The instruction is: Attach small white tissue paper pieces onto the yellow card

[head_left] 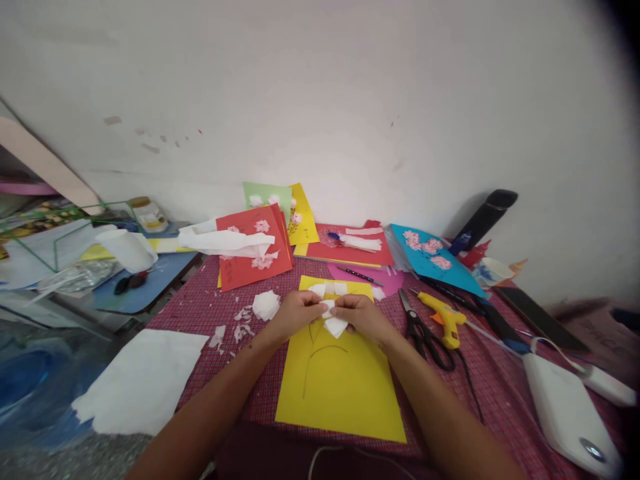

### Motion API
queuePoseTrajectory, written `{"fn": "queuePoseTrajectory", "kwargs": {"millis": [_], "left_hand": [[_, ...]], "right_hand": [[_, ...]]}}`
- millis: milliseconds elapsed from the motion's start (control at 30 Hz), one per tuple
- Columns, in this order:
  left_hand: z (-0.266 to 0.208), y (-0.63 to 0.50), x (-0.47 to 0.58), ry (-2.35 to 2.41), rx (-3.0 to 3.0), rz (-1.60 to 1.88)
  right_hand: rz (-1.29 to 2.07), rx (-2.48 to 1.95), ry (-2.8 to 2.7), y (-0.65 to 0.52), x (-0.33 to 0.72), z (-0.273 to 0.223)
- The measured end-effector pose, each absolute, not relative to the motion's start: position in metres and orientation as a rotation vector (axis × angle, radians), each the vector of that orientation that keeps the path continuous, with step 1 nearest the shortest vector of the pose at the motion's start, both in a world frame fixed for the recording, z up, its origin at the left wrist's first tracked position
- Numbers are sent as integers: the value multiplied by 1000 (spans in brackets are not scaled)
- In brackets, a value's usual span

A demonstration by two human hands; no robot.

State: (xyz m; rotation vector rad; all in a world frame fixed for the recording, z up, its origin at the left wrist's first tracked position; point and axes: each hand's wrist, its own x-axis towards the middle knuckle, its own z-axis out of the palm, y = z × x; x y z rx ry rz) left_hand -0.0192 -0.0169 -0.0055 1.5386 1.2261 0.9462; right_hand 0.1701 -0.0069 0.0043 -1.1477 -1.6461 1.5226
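My left hand and my right hand meet over the upper part of a yellow sheet of card. Between their fingertips they pinch a small piece of white tissue paper, both hands closed on it. Thin dark curved lines are drawn on the card below the hands. More small white tissue pieces lie near the card's top edge, just beyond my fingers. Left of the card rests a round white tissue wad beside torn scraps.
Black scissors and a yellow glue gun lie right of the card. A large white tissue sheet hangs over the table's left edge. Red card, blue card and a pen lie farther back, near the wall.
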Motion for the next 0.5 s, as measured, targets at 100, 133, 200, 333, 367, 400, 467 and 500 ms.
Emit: {"fn": "queuePoseTrajectory", "kwargs": {"millis": [100, 133, 200, 333, 367, 400, 467, 500], "left_hand": [[2, -15, -24, 1228, 1504, 1003], [6, -15, -30, 1230, 1473, 1057], [16, -13, -49, 1253, 1373, 1222], [30, -14, -104, 1383, 1441, 1321], [30, -15, -116, 1447, 1501, 1252], [29, -16, -127, 1501, 1567, 1146], [24, -18, -141, 1603, 1685, 978], [21, -19, -144, 1655, 1749, 897]], "right_hand": [[1517, -1184, -1650, -6, 171, 3], [1513, -1201, -1639, -5, 171, 3], [1505, -1223, -1608, -5, 171, 1], [1505, -1191, -1581, -5, 169, -3], [1506, -1188, -1582, -5, 169, -4], [1510, -1188, -1582, -5, 168, -5], [1517, -1190, -1578, -6, 167, -6], [1522, -1186, -1573, -6, 167, -7]]}}
